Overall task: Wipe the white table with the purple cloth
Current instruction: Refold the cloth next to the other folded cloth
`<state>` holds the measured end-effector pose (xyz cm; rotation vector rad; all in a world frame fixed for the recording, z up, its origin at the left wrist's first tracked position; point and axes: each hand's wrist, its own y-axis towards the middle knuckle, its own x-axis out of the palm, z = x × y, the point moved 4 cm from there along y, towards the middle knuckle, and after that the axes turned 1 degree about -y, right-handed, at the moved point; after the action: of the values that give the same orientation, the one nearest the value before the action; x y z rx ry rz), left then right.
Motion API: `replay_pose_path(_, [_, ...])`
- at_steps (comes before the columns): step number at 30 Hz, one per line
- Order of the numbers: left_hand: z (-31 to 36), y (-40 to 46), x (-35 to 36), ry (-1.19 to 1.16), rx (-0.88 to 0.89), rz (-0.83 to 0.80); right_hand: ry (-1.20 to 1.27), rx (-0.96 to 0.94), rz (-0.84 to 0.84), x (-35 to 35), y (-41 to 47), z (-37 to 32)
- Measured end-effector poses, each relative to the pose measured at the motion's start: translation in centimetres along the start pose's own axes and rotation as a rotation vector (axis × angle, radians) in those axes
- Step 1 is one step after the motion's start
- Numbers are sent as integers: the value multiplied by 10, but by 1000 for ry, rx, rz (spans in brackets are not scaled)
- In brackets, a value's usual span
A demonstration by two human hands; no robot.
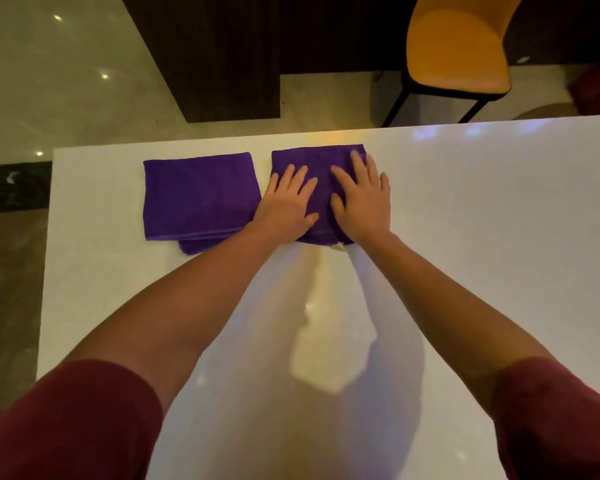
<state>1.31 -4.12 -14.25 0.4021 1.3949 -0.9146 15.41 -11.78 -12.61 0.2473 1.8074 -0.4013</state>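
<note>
Hands (323, 199) flat on folded purple cloth (321, 159)

There are no words, numbers, brand names or signs to read anywhere here. A tiny pale tag (338, 247) peeks out from under the near edge of the purple cloth (321, 161), but it is too small and blurry to show any letters.
</note>
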Motion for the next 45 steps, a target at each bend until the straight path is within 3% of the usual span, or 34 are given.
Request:
replay_pose_path(4, [-12, -6, -12, -110, -29, -3, -61, 36, -253, -1, 3, 5])
replay_pose_path(7, [-33, -28, -25, -197, -148, 126, -23, 65, -206, -18, 4, -8])
replay_pose_path(12, [-81, -80, -35, -175, -314, 168, 45, 26, -149, -36, -14, -40])
replay_pose_path(18, [-122, -128, -58, -275, -483, 333, 162, 39, -129, -51, -31, -69])
replay_pose_path(25, [-181, -168, -31, -675, -849, 337, 540, 61, -281, -21, -22, -150])
replay_pose_path(29, [-201, -168, -17, -945, -977, 367, 583, 127, -308, 8, -3, -181])
replay_pose_path(32, [-213, -154, -15, -1086, -949, 369, 569, 251, -293, 24, 15, -179])
replay_pose_path(35, [-210, -138, -13, -1170, -834, 294, 723, 375, -329, 35, 26, -177])
replay_pose_path(40, [-187, -146, 2, -1137, -730, 300, 576, 121, -415, 47, 15, -183])
replay_pose_path(45, [-164, -171, -18, -1293, -646, 397, 741, 133, -392, 23, -15, -169])
